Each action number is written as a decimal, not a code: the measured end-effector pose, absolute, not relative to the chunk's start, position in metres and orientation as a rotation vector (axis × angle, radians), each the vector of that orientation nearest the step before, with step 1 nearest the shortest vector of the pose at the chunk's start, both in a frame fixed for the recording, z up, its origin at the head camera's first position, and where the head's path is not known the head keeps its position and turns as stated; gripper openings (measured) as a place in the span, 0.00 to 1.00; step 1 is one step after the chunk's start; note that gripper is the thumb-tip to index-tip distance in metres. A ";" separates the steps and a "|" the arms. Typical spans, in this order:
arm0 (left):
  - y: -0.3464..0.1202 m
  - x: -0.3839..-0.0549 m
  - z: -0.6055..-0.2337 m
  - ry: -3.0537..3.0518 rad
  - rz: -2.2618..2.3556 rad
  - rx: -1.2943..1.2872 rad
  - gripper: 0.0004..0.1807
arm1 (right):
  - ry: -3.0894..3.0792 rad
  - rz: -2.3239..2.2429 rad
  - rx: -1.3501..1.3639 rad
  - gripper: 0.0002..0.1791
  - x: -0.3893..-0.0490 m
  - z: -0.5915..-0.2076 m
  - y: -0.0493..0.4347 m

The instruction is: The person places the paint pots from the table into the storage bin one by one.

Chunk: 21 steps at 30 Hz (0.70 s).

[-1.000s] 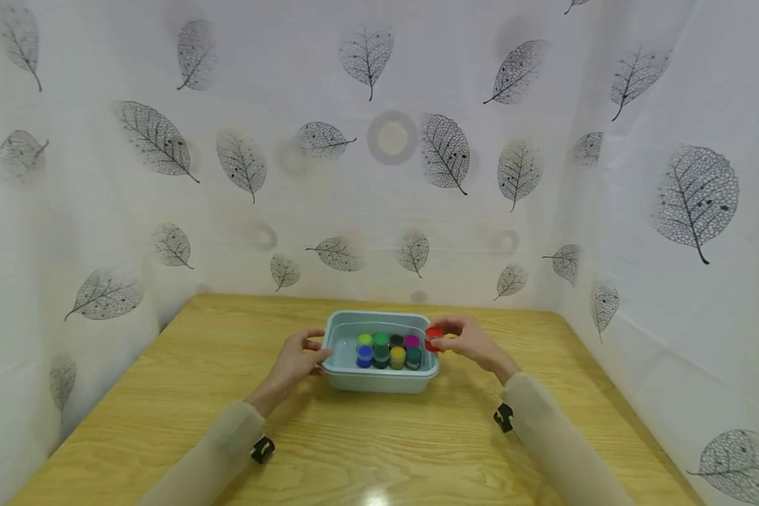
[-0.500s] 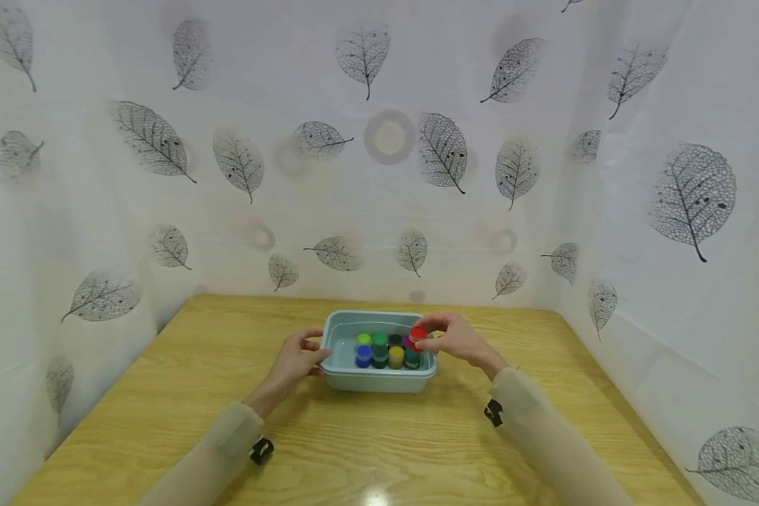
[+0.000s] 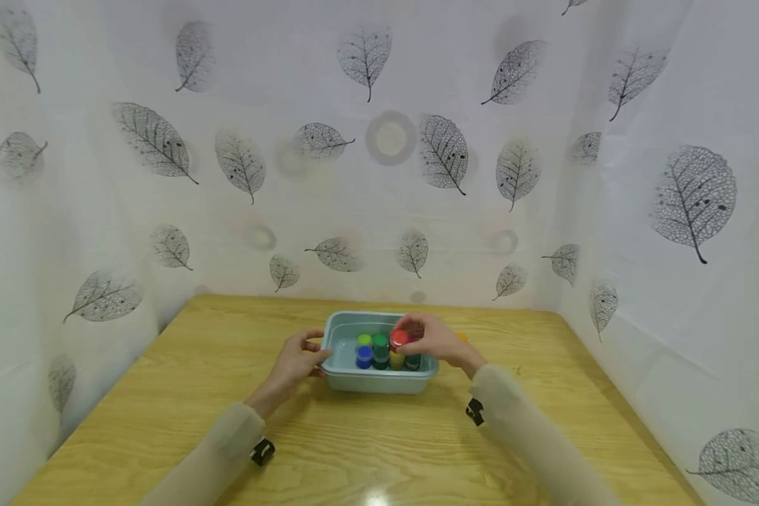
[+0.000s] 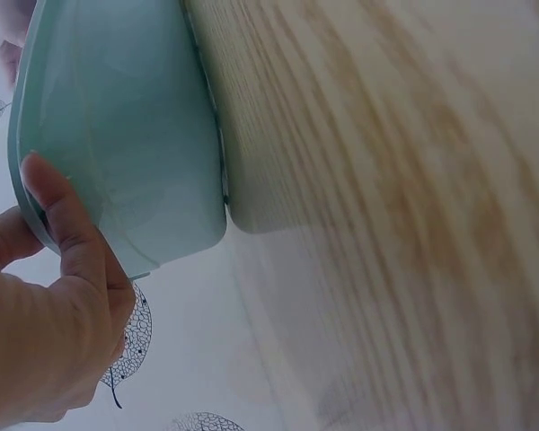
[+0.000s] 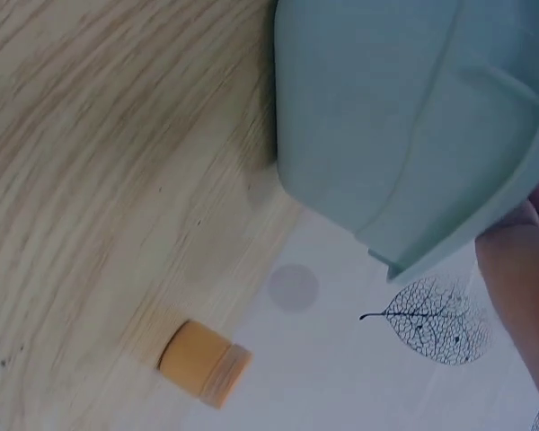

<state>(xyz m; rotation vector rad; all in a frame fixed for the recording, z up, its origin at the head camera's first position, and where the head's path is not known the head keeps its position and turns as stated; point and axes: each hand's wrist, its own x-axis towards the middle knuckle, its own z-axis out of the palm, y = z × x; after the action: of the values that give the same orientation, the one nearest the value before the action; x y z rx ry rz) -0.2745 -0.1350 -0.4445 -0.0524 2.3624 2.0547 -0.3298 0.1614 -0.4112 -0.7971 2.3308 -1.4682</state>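
Note:
A pale blue-green plastic basin [image 3: 379,384] stands on the wooden table. My left hand [image 3: 297,362] grips its left end, thumb and fingers at the rim, as the left wrist view shows up close on the basin wall [image 4: 148,117]. Over the right half of the basin, my right hand [image 3: 441,344] pinches a small red paint jar [image 3: 399,339]. Beneath and around it sit several small jars, among them a blue jar [image 3: 364,355], a lime jar [image 3: 365,340] and a yellow jar [image 3: 396,362]. The basin wall hides the red jar in the right wrist view.
An orange jar [image 5: 202,362] stands on the table to the right of the basin, mostly hidden behind my right hand in the head view. A white curtain [image 3: 354,183] with leaf prints hangs behind and beside the wooden table [image 3: 379,443].
My right hand has carried the red jar leftward from the basin's right rim to above the jars inside. The left hand keeps its grip in the same place.

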 end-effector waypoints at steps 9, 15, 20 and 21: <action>-0.135 -0.275 -0.444 2.346 2.046 -0.037 0.28 | 2.426 -1.359 -0.762 0.24 -0.332 -0.415 0.146; -0.135 -0.274 -0.443 2.332 2.048 -0.021 0.29 | 2.423 -1.319 -0.792 0.25 -0.333 -0.415 0.132; -0.135 -0.273 -0.442 2.343 2.042 -0.025 0.28 | 2.466 -1.253 -0.766 0.22 -0.335 -0.416 0.120; -0.135 -0.274 -0.442 2.344 2.043 -0.026 0.28 | 2.480 -1.242 -0.763 0.21 -0.336 -0.416 0.118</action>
<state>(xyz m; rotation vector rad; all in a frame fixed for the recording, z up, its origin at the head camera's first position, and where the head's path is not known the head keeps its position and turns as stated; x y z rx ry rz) -0.2737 -0.1351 -0.4424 -0.0258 2.3437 2.0427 -0.3359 0.1179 -0.4163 -0.7629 2.4796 -1.2416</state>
